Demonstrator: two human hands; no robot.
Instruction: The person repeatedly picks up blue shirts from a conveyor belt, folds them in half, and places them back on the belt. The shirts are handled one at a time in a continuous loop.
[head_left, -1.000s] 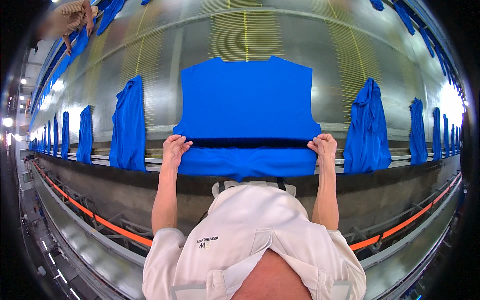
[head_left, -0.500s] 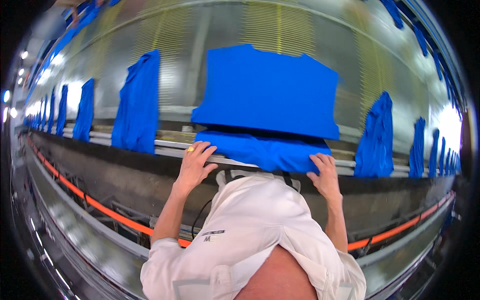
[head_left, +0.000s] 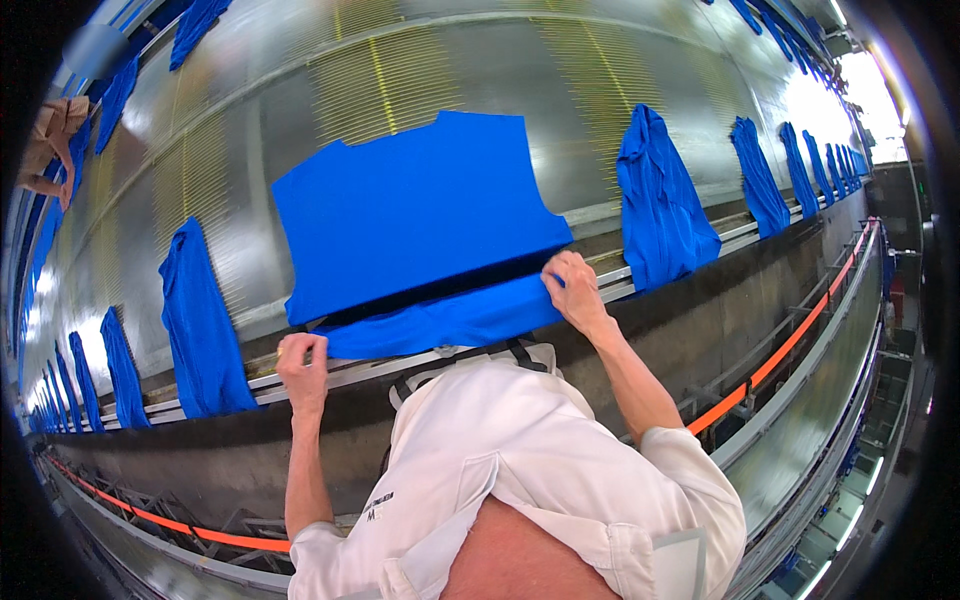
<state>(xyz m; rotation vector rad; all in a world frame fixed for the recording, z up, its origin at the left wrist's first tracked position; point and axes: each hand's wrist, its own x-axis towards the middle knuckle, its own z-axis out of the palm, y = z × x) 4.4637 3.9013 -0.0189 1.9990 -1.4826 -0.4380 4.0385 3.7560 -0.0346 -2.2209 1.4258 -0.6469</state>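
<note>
A blue piece of fabric (head_left: 410,200), cut like a shirt panel, lies flat and smooth on the long table in front of me. Its near edge stands off from a second blue fabric layer (head_left: 440,318), leaving a dark gap. That lower layer runs along the table's front edge, close to my waist. At its left end my left hand (head_left: 302,365) is closed, fingers curled at the fabric's corner. My right hand (head_left: 575,285) pinches the right end of the same layer, just below the panel's near right corner.
Folded blue pieces hang over the table's front rail on both sides, the nearest at left (head_left: 205,320) and right (head_left: 660,200). Yellow ridged strips (head_left: 385,80) cross the grey table (head_left: 270,150). A co-worker's arm (head_left: 55,150) shows far left. Behind me runs an orange rail (head_left: 790,350).
The view has turned, so the fabric panel sits further left and tilted. Both hands have shifted to the lower layer's ends, and the left fingers have curled in.
</note>
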